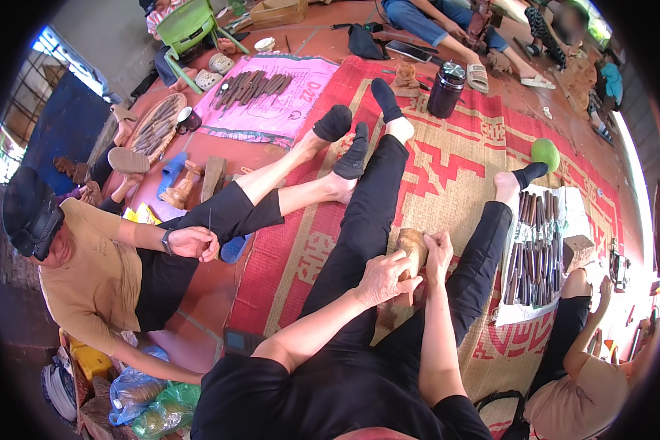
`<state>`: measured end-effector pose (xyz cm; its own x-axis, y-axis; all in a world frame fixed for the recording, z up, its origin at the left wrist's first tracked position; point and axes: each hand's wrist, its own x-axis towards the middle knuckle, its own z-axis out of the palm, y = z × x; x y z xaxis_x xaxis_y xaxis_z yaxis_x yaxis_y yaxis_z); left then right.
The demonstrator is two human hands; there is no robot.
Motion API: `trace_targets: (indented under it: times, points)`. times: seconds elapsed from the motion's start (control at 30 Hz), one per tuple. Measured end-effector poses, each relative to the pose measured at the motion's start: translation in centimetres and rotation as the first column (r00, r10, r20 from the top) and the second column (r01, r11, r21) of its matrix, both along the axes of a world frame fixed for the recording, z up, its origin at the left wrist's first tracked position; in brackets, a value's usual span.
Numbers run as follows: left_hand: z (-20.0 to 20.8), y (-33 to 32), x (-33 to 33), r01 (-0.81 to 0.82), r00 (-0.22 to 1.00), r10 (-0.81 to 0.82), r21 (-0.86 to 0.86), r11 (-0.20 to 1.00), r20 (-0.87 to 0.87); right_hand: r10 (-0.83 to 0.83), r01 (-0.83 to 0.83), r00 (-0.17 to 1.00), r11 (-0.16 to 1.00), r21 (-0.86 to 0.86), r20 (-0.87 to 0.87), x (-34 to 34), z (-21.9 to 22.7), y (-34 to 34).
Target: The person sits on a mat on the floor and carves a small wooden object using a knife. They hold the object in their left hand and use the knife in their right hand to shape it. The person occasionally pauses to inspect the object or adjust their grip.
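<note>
Between my legs is a light brown piece of carved wood (412, 245); its lower part is hidden behind my fingers. My left hand (386, 279) is wrapped round its near left side, the thumb pointing right. Against its right side, my right hand (438, 255) is closed with the fingers pinched together. Whether a small tool or the wood itself is in that pinch I cannot make out. To the right of my right leg, many dark-handled carving tools (533, 253) lie in rows on a white sheet.
A red and tan woven mat (447, 176) lies under my legs. On it stand a dark flask (446, 89) and a green round fruit (545, 155). A person in a tan shirt (95, 264) sits close on my left. More tools (253, 89) rest on a pink cloth (301, 110).
</note>
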<state>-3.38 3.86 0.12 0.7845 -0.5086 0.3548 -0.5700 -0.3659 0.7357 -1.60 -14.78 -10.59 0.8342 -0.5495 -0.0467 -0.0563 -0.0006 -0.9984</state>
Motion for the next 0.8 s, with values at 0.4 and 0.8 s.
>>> trace_targets:
  times: [0.4,0.8]
  points:
    - [-0.1,0.3,0.0,0.011,1.0,-0.011,-0.007,1.0,-0.004,0.055,-0.059,0.996,0.996,-0.065,-0.074,0.0,1.4,1.0]
    - [-0.4,0.6,0.5,-0.05,0.998,0.05,-0.011,0.999,-0.037,0.086,-0.099,0.993,0.982,0.162,0.087,-0.9,0.2,1.6]
